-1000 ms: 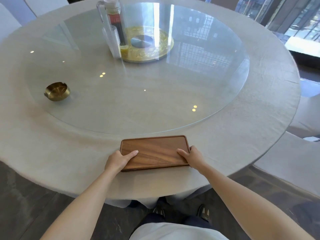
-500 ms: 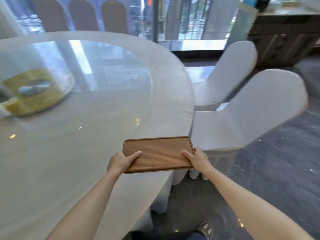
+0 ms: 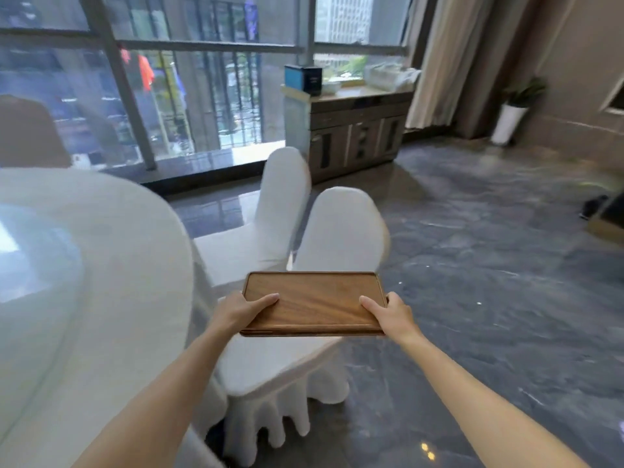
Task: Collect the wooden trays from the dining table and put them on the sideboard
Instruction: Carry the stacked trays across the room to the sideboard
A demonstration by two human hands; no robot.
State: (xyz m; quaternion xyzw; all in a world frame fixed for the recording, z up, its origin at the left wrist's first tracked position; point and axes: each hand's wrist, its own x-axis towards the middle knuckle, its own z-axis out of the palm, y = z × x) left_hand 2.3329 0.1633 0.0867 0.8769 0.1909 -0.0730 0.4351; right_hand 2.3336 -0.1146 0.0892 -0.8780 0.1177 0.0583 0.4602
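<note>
A flat brown wooden tray [image 3: 314, 300] is held level in the air, above the seat of a white-covered chair. My left hand [image 3: 241, 310] grips its near left corner, thumb on top. My right hand [image 3: 388, 314] grips its near right corner the same way. A second edge shows under the tray's front left, so it may be a stack. The round dining table [image 3: 111, 265] with its glass top lies to my left. The wooden sideboard [image 3: 358, 130] stands by the window, far ahead.
Two white-covered chairs [image 3: 341, 231] stand between me and the sideboard. On the sideboard top are a dark box [image 3: 304, 77], a bowl and plastic-wrapped items. A curtain and a potted plant [image 3: 513, 109] are at the right. Dark marble floor spreads to the right.
The tray has been lifted off the table and carried rightward in both hands. My view has swung from the table to the chairs, window and sideboard.
</note>
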